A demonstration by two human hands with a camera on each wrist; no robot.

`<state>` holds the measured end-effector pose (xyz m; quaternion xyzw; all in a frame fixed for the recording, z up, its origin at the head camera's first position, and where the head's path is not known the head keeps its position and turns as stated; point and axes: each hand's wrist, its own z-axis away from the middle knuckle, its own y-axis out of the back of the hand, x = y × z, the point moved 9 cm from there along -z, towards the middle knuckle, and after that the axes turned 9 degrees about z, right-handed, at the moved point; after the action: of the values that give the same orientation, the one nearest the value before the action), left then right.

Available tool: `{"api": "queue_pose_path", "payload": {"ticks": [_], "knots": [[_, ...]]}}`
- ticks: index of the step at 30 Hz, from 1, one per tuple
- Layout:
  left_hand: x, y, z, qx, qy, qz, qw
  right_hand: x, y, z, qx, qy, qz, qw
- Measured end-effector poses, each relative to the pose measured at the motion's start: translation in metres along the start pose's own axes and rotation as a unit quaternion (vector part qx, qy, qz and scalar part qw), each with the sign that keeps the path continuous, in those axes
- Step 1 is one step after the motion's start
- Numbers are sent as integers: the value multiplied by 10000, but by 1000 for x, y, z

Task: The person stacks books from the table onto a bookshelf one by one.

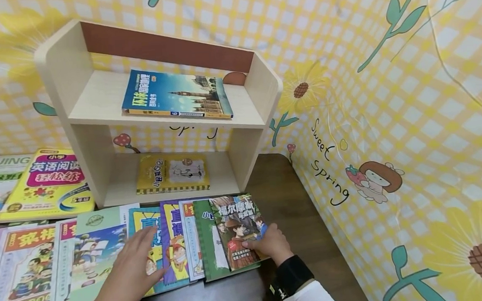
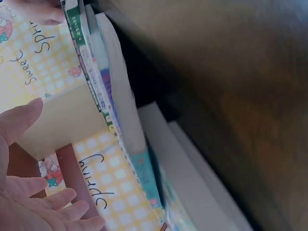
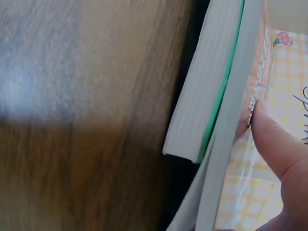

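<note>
At the right end of a row of overlapping books, my right hand (image 1: 274,244) pinches the right edge of a book with a detective-style cover (image 1: 233,220). Its thumb (image 3: 276,139) lies on the cover; the fingers beneath are hidden. This book partly covers a green book (image 1: 207,254). My left hand (image 1: 128,270) is over the row with spread fingers, holding nothing, near a teal-and-yellow book (image 1: 142,216) and a purple book (image 1: 166,219). In the left wrist view, that hand (image 2: 33,207) appears above the stacked book edges.
Behind the row stands a two-tier wooden shelf (image 1: 168,119). A blue travel book (image 1: 179,94) lies on its upper tier and a yellow book (image 1: 172,172) on the lower. More books, including a yellow English workbook (image 1: 46,185), lie left. Checked cloth (image 1: 326,117) covers the walls.
</note>
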<state>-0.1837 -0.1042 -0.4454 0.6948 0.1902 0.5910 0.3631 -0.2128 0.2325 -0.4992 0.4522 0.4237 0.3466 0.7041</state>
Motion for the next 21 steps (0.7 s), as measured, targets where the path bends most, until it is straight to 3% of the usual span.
{"api": "queue_pose_path", "payload": {"ticks": [6,10,17,21], "knots": [[1,-8,1,-84,58,-1,9999,-2,-2,-2,-173,33,310,9994],[0,-9,1,-154,195,-37,9997,-3,-4,-4,-224,57,175,9996],[1,-10,3,-211,194,51,9996,1,-10,-1,-400,204,-824,9956],[0,-11,4,-229,215,85,9995,2,-8,0,-128,651,-1485,9867]]}}
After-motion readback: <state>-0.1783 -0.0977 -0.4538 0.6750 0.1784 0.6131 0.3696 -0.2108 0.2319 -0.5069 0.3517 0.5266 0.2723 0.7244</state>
